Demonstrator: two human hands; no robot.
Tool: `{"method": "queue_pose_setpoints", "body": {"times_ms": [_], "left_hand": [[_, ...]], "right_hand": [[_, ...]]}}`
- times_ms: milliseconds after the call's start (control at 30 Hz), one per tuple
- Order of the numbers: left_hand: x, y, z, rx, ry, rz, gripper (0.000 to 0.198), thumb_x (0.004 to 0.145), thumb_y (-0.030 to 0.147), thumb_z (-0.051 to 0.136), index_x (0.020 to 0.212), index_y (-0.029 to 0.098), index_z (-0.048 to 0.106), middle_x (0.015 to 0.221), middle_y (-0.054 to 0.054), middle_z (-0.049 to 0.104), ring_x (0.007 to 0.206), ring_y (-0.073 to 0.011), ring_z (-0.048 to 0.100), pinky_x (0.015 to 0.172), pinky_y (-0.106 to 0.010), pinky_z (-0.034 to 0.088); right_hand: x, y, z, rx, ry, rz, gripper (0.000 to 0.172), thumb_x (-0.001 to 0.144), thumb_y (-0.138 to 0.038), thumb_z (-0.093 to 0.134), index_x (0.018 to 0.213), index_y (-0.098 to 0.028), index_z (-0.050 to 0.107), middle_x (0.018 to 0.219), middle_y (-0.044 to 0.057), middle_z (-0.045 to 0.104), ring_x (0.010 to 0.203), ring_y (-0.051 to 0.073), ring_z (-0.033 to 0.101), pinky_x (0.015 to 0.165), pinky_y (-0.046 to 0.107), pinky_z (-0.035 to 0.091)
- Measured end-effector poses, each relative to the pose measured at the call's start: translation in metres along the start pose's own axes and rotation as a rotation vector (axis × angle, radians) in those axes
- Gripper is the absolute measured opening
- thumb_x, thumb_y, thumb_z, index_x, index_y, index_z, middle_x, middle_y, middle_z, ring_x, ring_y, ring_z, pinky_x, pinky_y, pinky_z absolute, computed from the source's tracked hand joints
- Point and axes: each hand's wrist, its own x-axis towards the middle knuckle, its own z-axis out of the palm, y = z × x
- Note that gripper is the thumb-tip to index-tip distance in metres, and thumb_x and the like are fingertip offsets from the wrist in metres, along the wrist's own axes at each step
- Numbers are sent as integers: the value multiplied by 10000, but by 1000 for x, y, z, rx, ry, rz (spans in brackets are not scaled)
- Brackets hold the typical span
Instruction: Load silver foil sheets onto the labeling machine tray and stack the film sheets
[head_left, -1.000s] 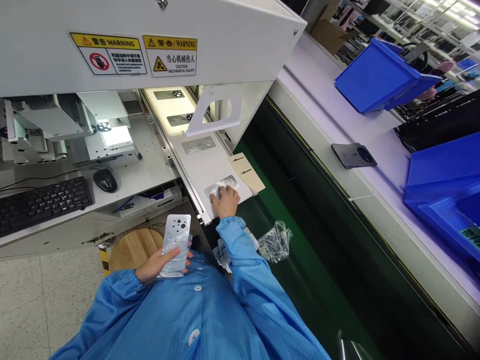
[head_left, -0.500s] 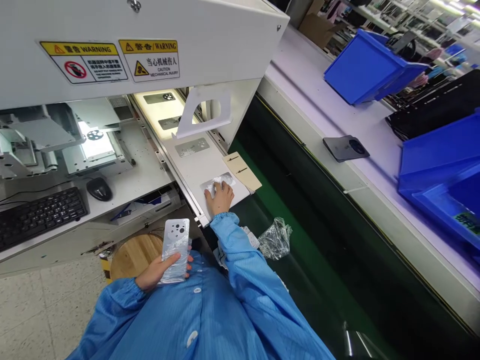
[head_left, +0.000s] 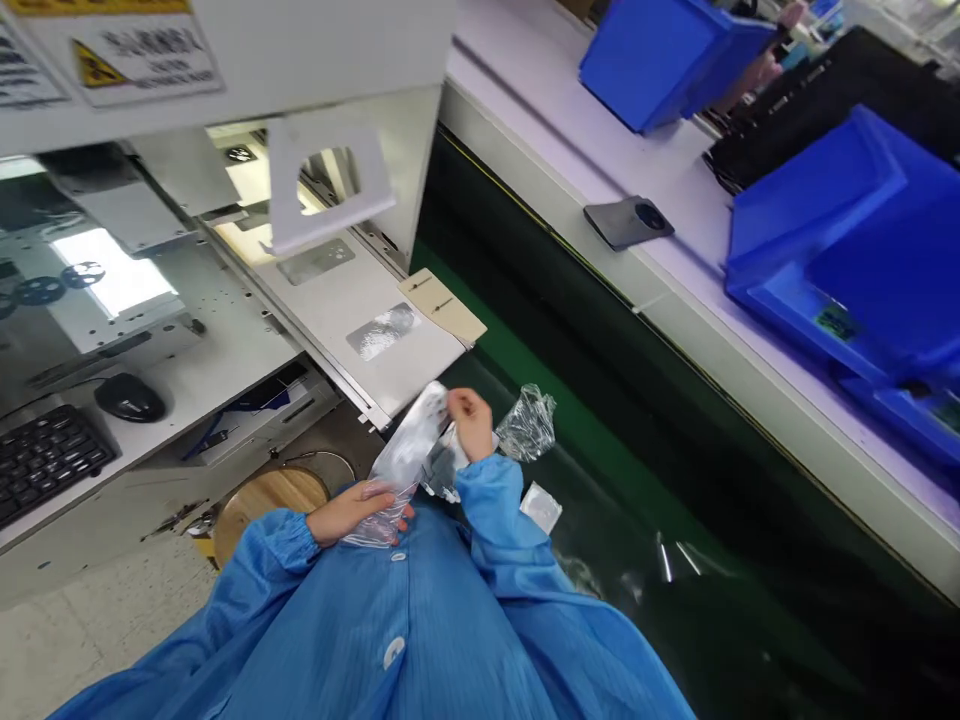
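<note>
My left hand (head_left: 358,510) is wrapped round the lower part of a shiny, phone-shaped stack of back films (head_left: 409,440) in clear plastic. At the stack's upper corner, my right hand (head_left: 471,425) has its fingers curled and pinched against the edge. How many sheets it grips cannot be made out. Beyond both hands, a glossy film (head_left: 385,332) lies on the white sliding bed (head_left: 330,320) of the machine. A second grey film (head_left: 315,261) lies further in, below a white bracket with a cut-out (head_left: 330,190).
Crumpled clear plastic (head_left: 527,424) and a small white packet (head_left: 541,508) lie on the dark green belt (head_left: 637,480). A grey phone (head_left: 628,222) rests on the ledge beside blue bins (head_left: 847,240). To the left are a mouse (head_left: 130,397), a keyboard (head_left: 49,460) and a round wooden stool (head_left: 270,505).
My right hand has left the film on the bed and come back to the stack's top corner. The stack has tilted to the right. The view has swung right.
</note>
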Motion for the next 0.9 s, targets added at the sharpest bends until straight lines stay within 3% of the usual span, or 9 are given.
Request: {"method": "queue_pose_setpoints", "body": {"times_ms": [67,167,333,467,533,667,733,800,900], "left_hand": [[2,0,2,23,-13,-61,463,727,388,815,1091,142,667,938,-114,729,788,-239,685,701,-396,585],[1,5,4,14,77,-69,497,725,375,816,1133,145,646,949,-119,734,802,-256,696,720,-420,591],[0,15,10,53,245,-42,512,690,353,835,1109,123,651,1002,-148,735,898,-308,704,791,-451,585],[16,13,15,168,249,-48,433,685,393,823,971,91,704,1023,-170,736,994,-312,684,888,-394,547],[31,8,20,217,223,-61,455,687,425,811,992,104,706,1055,-161,731,1027,-312,670,894,-388,534],[71,-15,42,371,157,-74,583,621,494,831,1062,147,672,1046,-111,731,1029,-302,650,900,-383,499],[93,-35,58,488,65,-86,585,630,520,813,1063,165,642,1031,-84,724,1011,-279,646,900,-366,487],[115,-59,75,643,-14,-164,552,663,530,781,1042,175,596,929,-56,717,894,-245,662,809,-345,508],[147,-99,96,855,-33,-296,521,672,476,787,1020,178,539,741,-5,658,688,-199,636,628,-297,498]], "right_hand": [[5,26,-41,-209,252,161,306,907,-370,432,948,-138,627,786,55,663,674,156,608,629,251,464],[-3,63,-80,-419,286,320,223,861,-286,495,849,-127,652,723,59,659,665,168,599,658,266,449],[-25,94,-77,-486,307,341,171,830,-217,538,837,-134,686,795,82,663,813,209,596,827,329,430],[-34,89,-73,-498,371,250,272,823,-313,604,1021,-151,695,1073,136,635,1068,268,534,1002,406,373],[-49,79,-74,-387,388,186,324,846,-353,583,1081,-150,678,1092,139,628,1043,254,552,983,405,406],[-112,66,-66,131,139,204,428,838,-431,603,1203,-208,613,957,58,673,764,155,622,731,295,520],[-154,70,-59,313,79,262,491,764,-437,695,1195,-219,610,934,37,682,726,139,634,692,271,528],[-198,84,-61,359,206,338,474,719,-435,729,1116,-194,634,895,38,693,748,158,653,708,284,539],[-267,115,-82,97,513,546,367,766,-444,630,1009,-169,643,769,39,689,719,197,663,664,312,548]]}}
